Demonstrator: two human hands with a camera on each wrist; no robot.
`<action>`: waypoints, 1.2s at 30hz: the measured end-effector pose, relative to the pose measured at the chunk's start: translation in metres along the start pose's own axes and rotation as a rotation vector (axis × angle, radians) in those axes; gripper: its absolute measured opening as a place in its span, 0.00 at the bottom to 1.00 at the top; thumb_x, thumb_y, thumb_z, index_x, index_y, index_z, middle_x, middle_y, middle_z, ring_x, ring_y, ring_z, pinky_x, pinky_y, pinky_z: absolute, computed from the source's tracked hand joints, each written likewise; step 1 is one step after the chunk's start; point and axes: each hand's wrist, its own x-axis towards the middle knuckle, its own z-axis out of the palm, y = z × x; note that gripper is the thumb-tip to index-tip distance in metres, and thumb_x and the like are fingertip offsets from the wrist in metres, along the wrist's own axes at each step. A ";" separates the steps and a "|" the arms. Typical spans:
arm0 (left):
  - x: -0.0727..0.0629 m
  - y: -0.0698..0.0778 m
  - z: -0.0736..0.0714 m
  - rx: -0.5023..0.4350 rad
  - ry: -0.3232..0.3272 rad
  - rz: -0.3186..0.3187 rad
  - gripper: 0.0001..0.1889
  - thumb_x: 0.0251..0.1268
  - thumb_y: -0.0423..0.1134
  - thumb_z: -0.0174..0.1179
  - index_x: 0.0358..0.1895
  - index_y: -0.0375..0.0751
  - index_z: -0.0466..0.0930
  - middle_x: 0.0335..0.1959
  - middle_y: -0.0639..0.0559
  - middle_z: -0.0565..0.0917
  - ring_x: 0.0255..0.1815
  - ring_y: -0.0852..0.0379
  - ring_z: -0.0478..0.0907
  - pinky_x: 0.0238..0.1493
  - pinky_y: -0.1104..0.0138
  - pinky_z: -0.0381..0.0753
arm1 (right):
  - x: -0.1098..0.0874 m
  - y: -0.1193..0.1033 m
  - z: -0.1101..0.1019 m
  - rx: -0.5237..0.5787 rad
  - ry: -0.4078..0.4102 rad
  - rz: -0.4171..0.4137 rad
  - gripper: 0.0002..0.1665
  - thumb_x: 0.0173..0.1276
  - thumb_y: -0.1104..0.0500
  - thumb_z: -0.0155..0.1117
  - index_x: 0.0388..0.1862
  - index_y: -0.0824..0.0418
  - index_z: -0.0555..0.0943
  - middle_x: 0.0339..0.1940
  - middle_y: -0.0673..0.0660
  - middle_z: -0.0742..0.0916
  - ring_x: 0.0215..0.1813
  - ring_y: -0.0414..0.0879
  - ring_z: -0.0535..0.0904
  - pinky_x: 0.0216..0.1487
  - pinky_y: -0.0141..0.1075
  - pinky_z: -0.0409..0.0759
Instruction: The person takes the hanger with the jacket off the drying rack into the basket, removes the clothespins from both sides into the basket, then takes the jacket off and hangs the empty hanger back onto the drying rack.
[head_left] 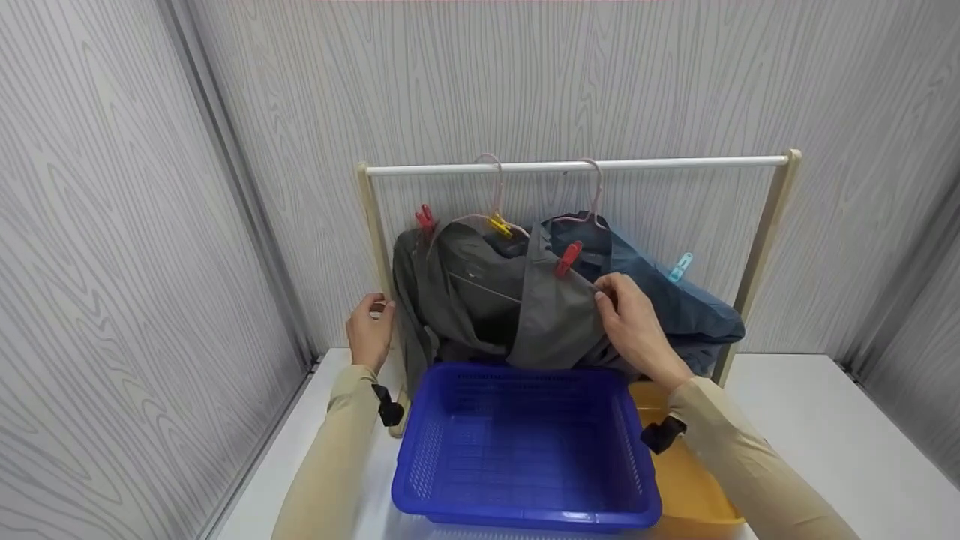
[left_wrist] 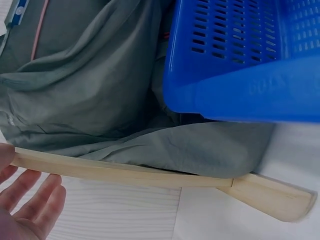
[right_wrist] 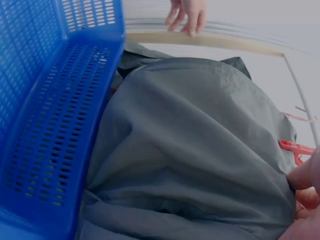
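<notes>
A grey jacket (head_left: 480,292) hangs on a pink hanger (head_left: 499,187) from the rack's white rail. My right hand (head_left: 634,322) pinches the edge of its spread front panel, just right of a red clothespin (head_left: 569,258); the same hand (right_wrist: 305,200) shows at the right wrist view's edge. At the rack's left wooden post (left_wrist: 100,167), my left hand (left_wrist: 32,205) has its fingers loosely bent beside the wood, holding no garment. Another red clothespin (head_left: 425,218) and a yellow clothespin (head_left: 499,225) sit on the jacket's upper part.
A blue jacket (head_left: 660,292) with a light-blue clothespin (head_left: 681,267) hangs at the right on a second pink hanger (head_left: 598,187). In front of the clothes stands a blue plastic basket (head_left: 525,517), partly over a yellow bin (head_left: 697,487). The rack's right post (head_left: 769,232) stands beyond.
</notes>
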 end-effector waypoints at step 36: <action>0.000 -0.011 0.002 0.051 -0.015 0.022 0.11 0.70 0.34 0.58 0.52 0.35 0.81 0.44 0.38 0.84 0.42 0.43 0.80 0.43 0.52 0.77 | -0.066 0.026 -0.070 -0.019 0.065 -0.037 0.07 0.78 0.62 0.53 0.47 0.58 0.79 0.33 0.52 0.78 0.35 0.43 0.72 0.36 0.30 0.66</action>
